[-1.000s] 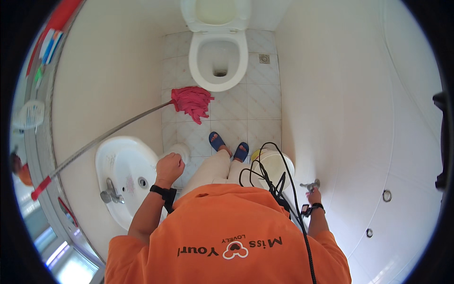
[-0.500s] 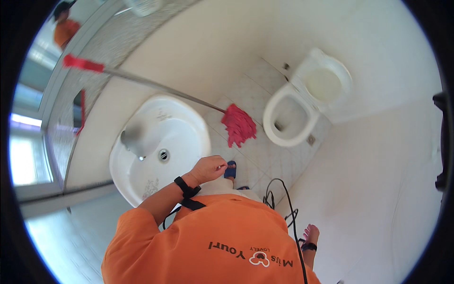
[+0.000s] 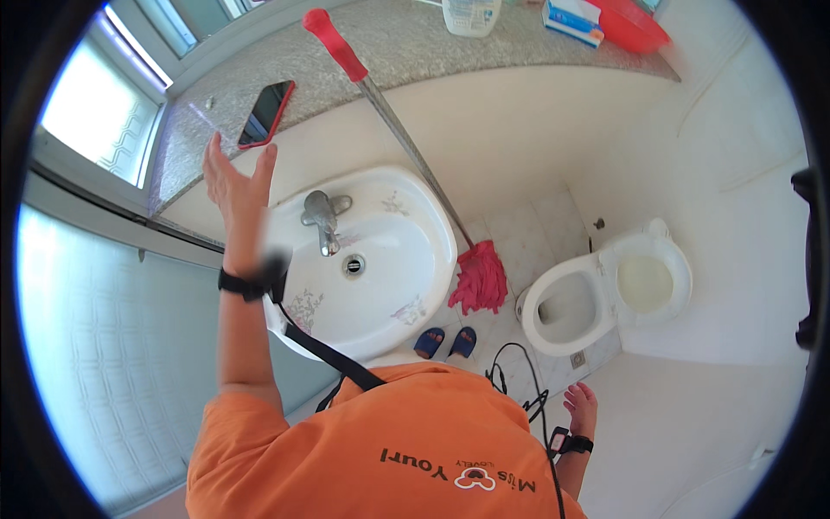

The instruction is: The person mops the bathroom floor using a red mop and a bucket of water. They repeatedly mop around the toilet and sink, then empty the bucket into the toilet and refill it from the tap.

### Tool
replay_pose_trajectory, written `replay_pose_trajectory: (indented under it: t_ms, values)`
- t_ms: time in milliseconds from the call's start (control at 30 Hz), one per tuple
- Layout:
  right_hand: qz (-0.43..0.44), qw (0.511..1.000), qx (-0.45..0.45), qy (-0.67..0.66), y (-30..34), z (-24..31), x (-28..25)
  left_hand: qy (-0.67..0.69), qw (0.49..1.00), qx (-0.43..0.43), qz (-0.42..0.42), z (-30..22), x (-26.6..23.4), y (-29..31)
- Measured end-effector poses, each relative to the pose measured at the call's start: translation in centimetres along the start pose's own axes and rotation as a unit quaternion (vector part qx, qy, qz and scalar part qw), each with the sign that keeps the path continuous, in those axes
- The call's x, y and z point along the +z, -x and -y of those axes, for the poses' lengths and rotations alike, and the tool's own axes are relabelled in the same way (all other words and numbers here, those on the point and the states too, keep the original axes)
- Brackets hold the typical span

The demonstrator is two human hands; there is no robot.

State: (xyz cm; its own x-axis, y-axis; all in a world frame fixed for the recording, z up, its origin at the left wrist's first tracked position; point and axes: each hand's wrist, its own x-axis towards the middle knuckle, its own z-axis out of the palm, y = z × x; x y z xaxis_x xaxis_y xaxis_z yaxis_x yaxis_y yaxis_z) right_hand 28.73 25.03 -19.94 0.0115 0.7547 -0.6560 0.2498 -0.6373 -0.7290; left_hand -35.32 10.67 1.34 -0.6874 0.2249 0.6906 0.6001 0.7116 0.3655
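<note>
The left hand is raised in the upper left of the frame, fingers spread wide and empty, its fingertips just below a flat, red-cased phone that lies on the speckled stone worktop. The right hand hangs loosely open at the lower right, holding nothing, well apart from the phone. In the centre sits a glossy white oval sink with a metal tap. A mop with a red grip and shaggy red head leans beside it.

Left hand raised, fingers spread — just below the phone on the ledge.
</note>
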Motion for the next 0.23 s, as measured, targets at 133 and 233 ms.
replay_pose_trajectory:
  t_ms: [133,233]
  values:
    - [0.052,0.998,-0.017,0.028,-3.5,3.6,1.6,-0.138,0.969,-0.123,0.161,1.1,1.8,-4.7]
    - [0.079,0.995,-0.020,0.056,-5.8,5.4,2.8,-0.170,0.929,-0.179,0.275,2.1,3.5,-6.4]
